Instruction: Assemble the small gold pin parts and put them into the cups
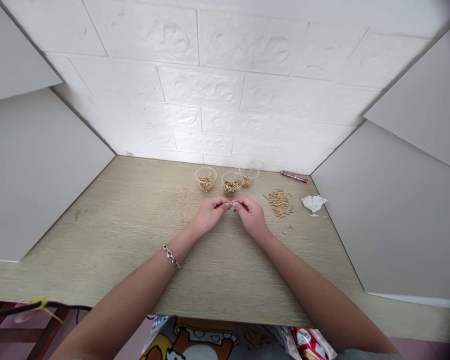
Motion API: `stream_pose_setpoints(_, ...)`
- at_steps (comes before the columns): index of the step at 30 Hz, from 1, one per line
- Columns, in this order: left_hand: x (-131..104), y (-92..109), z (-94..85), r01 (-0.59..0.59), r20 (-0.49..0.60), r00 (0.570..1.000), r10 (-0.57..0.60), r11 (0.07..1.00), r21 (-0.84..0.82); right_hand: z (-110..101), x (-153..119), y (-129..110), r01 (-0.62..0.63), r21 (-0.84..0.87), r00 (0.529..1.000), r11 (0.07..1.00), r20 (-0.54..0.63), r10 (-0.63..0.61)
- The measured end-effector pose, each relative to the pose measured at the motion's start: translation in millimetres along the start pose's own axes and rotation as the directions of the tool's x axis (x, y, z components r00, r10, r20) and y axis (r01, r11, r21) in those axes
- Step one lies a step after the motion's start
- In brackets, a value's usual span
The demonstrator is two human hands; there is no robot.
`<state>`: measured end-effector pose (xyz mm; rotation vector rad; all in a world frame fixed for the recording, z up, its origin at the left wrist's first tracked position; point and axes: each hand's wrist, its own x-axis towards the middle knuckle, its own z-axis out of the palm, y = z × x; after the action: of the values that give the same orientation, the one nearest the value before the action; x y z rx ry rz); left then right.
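My left hand (209, 215) and my right hand (250, 216) meet over the middle of the table. Both are closed in a pinch, thumb against forefinger. Between the fingertips is a small gold-coloured metal piece (231, 204), mostly covered, and a dark tip shows under my right fingers. Just beyond the hands stand three clear plastic cups: a left cup (205, 172), a middle cup (231, 176) and a right cup (249, 172). Each contains small gold-coloured metal parts. To the right of my right hand lies a loose pile of thin gold-coloured metal pins (279, 202).
A red, patterned stick-shaped packet (294, 176) and a crumpled white tissue (314, 202) lie at the right. Tiny bits (289, 226) are scattered nearer me. A white brick-patterned wall (225, 90) closes the back, with grey panels (45, 170) on both sides.
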<state>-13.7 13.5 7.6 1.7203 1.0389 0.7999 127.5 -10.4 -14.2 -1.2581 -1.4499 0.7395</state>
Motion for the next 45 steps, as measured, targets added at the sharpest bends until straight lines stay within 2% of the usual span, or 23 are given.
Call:
stream_pose_setpoints(8,1.6,-1.8,-0.3,0.048,-0.026,0.998,-0.05,0.996,-0.069,0.3,-1.0,-1.0,-0.035,0.01,0.999,0.999,-0.012,0.035)
stream_pose_setpoints(19,1.3,-0.2,-0.3,0.057,-0.011,0.998,-0.058,0.997,-0.058,0.1,-2.6,-5.1,0.013,-0.086,1.0,0.996,0.001,-0.013)
stream_pose_setpoints(28,1.2,0.2,-0.4,0.062,-0.007,0.998,-0.063,0.995,-0.084,0.6,-3.6,-4.6,0.039,-0.104,0.998,0.994,-0.039,-0.043)
stream_pose_setpoints(39,2.3,-3.2,-1.2,0.018,0.015,1.0,-0.018,1.0,-0.02,-0.6,-3.0,-4.3,0.162,-0.186,0.986,0.969,-0.019,-0.168)
stream_pose_setpoints(45,1.4,-0.3,-1.4,0.038,0.013,0.999,-0.038,0.999,-0.02,-1.1,-3.5,-4.1,0.195,-0.211,0.979,0.958,-0.021,-0.204)
